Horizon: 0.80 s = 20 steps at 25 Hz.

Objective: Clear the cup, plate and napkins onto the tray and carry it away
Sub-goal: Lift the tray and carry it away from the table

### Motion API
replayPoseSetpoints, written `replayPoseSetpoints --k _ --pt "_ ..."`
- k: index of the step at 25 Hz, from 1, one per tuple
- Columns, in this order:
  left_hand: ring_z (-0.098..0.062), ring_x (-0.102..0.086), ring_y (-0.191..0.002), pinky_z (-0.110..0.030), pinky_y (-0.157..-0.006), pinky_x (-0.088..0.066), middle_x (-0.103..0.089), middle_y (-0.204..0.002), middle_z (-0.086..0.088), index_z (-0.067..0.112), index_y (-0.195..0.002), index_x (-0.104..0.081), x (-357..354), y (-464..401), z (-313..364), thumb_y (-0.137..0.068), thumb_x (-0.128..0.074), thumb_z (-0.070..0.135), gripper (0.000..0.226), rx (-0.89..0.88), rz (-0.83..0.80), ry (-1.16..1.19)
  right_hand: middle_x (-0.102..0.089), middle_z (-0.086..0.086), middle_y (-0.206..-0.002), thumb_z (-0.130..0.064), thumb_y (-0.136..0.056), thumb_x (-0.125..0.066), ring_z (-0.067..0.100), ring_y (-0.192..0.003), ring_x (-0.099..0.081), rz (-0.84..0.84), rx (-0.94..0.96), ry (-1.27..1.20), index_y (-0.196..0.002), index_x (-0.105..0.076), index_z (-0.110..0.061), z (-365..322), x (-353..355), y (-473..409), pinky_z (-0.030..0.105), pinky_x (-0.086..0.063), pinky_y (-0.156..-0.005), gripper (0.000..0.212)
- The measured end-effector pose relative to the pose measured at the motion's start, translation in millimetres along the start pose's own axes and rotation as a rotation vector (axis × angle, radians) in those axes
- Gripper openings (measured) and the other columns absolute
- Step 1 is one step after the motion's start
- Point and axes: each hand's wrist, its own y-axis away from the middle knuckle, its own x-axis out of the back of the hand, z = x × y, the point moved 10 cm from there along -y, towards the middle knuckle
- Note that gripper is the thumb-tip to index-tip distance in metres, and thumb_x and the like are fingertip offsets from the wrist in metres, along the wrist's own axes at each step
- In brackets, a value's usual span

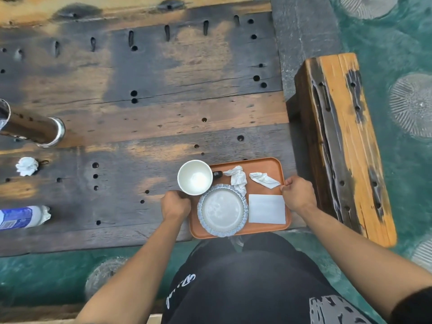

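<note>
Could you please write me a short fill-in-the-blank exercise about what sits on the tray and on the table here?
1. The left hand and right hand grip opposite edges of the orange ____.
2. The white cup stands upright just beyond the round ____.
3. Beside the plate lies a flat, unfolded white ____.
4. Away from the tray, one crumpled napkin lies on the wooden ____.

Missing words: tray; plate; napkin; table
</note>
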Motion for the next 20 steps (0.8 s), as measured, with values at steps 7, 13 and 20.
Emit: replayPoseSetpoints --k 7,13,20 --pt "-0.035 -0.068 -0.080 -0.039 -0.071 -0.059 -0.073 -0.077 -0.015 0.012 -0.063 -0.066 -23 1 10 -0.075 -0.063 0.000 0.018 -0.003 0.018 -0.005 -0.062 0.001 -0.084 -0.021 -0.095 -0.069 0.013 -0.064 -0.052 -0.013 -0.029 -0.036 -0.086 -0.063 -0.018 20 1 -4 0.023 -0.040 -0.064 0.011" --pt "-0.034 -0.068 -0.078 -0.032 -0.065 -0.050 -0.072 -0.074 -0.014 0.008 -0.070 -0.072 -36 -1 10 -0.077 -0.062 0.002 0.013 0.036 0.016 -0.014 -0.062 0.001 -0.083 -0.022 -0.095 -0.069 0.016 -0.067 -0.053 -0.007 -0.035 -0.036 -0.086 -0.062 -0.020 29 2 -14 0.020 -0.035 -0.054 0.012" --pt "-0.033 -0.065 -0.075 -0.031 -0.067 -0.050 -0.074 -0.078 -0.016 0.006 -0.075 -0.075 -38 -3 11 -0.077 -0.060 0.001 0.016 0.036 0.062 -0.022 -0.060 -0.001 -0.079 -0.022 -0.094 -0.070 0.013 -0.065 -0.053 -0.003 -0.028 -0.045 -0.083 -0.060 -0.023 36 -3 -24 0.022 -0.038 -0.058 0.015"
